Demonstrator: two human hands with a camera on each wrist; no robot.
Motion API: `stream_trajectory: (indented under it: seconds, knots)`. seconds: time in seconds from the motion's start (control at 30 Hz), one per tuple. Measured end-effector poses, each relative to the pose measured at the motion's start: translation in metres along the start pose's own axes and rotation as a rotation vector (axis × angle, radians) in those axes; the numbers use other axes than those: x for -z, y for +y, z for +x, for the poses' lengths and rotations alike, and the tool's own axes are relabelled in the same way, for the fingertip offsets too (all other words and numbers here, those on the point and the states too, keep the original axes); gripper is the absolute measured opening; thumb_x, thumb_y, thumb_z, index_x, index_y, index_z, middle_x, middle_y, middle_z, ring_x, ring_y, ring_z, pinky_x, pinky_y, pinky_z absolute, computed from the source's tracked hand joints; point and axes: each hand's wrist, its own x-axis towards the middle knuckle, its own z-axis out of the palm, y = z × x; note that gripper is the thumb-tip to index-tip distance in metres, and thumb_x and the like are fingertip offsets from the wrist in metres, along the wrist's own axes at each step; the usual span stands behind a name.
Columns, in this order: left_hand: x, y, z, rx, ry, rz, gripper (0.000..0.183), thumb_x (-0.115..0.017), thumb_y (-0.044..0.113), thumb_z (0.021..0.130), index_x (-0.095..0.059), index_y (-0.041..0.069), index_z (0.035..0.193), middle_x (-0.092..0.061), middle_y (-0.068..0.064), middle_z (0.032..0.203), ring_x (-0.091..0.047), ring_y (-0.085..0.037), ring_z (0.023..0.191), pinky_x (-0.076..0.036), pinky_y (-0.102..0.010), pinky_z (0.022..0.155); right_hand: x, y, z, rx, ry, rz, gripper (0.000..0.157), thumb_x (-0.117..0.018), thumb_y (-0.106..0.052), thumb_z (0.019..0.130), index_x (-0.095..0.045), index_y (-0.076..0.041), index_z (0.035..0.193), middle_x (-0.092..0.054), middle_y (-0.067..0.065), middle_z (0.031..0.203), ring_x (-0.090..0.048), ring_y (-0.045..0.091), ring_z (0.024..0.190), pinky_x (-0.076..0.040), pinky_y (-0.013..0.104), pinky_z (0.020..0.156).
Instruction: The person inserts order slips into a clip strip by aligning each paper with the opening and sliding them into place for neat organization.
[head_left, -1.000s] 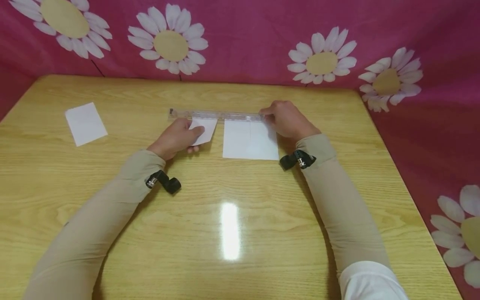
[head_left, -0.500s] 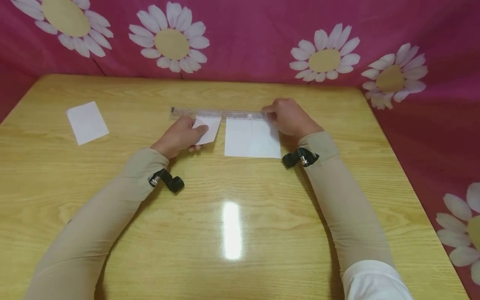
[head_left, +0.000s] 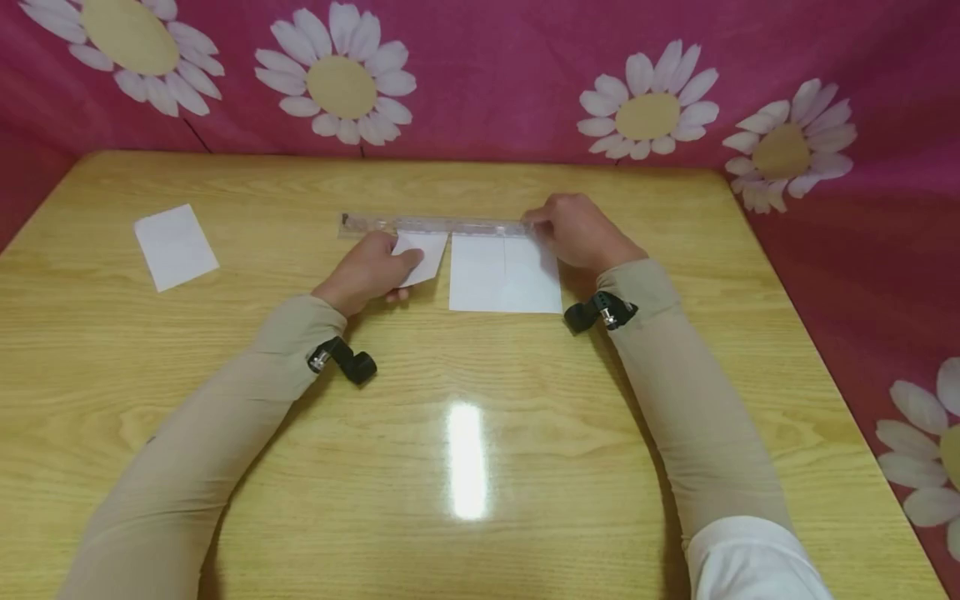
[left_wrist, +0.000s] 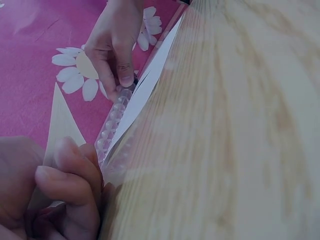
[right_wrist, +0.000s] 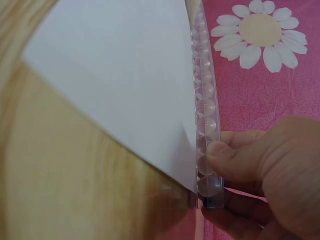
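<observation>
A long clear plastic strip with a row of round, bead-like shapes (head_left: 480, 226) lies crosswise toward the back of the table. My right hand (head_left: 581, 233) pinches its right end, thumb on the near side in the right wrist view. Under the strip's right half, a white sheet of paper (head_left: 480, 275) extends toward me, with a faint vertical line down it. My left hand (head_left: 371, 271) holds a smaller white paper piece (head_left: 427, 250) between thumb and fingers. That piece is tilted, its far edge right at the strip, just left of the sheet.
Another white paper piece (head_left: 176, 247) lies apart at the left of the wooden table (head_left: 360, 467). A pink cloth with daisies (head_left: 487, 75) hangs behind the table and along its right side. Black wrist mounts (head_left: 352, 362) stick out from both sleeves.
My left hand has shifted slightly right with the small paper piece, nearer to the sheet. My right hand keeps its grip on the strip's end.
</observation>
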Motion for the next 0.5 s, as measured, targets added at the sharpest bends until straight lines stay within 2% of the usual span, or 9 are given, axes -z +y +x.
stream_trajectory:
  seconds: [0.17, 0.3, 0.5]
  knots:
    - [-0.0017, 0.0018, 0.0018, -0.012, -0.003, -0.004, 0.036, -0.051, 0.027, 0.108, -0.056, -0.004, 0.127, -0.058, 0.002, 0.063, -0.052, -0.009, 0.048, -0.045, -0.023, 0.052, 0.0015, -0.0006, 0.0002, -0.015, -0.006, -0.009, 0.034, -0.054, -0.009, 0.105, -0.067, -0.011, 0.137, -0.073, 0.019, 0.120, -0.059, 0.030, 0.095, -0.053, 0.042, 0.092]
    - [-0.0032, 0.0026, 0.0022, -0.020, -0.004, -0.023, 0.051, -0.051, 0.026, 0.108, -0.045, -0.006, 0.148, -0.058, 0.002, 0.063, -0.052, -0.009, 0.049, -0.045, -0.023, 0.051, 0.0011, -0.0006, -0.0005, -0.008, -0.003, -0.005, 0.034, -0.054, -0.008, 0.105, -0.068, -0.010, 0.136, -0.073, 0.020, 0.118, -0.058, 0.030, 0.094, -0.052, 0.041, 0.090]
    - [-0.0021, 0.0020, -0.0009, 0.008, -0.003, 0.002, 0.059, -0.054, 0.029, 0.107, -0.041, -0.007, 0.151, -0.059, 0.001, 0.065, -0.053, -0.010, 0.052, -0.048, -0.024, 0.057, 0.0007, -0.0023, 0.0003, -0.012, -0.012, -0.007, 0.034, -0.055, -0.008, 0.105, -0.068, -0.009, 0.136, -0.072, 0.020, 0.119, -0.059, 0.030, 0.096, -0.053, 0.043, 0.092]
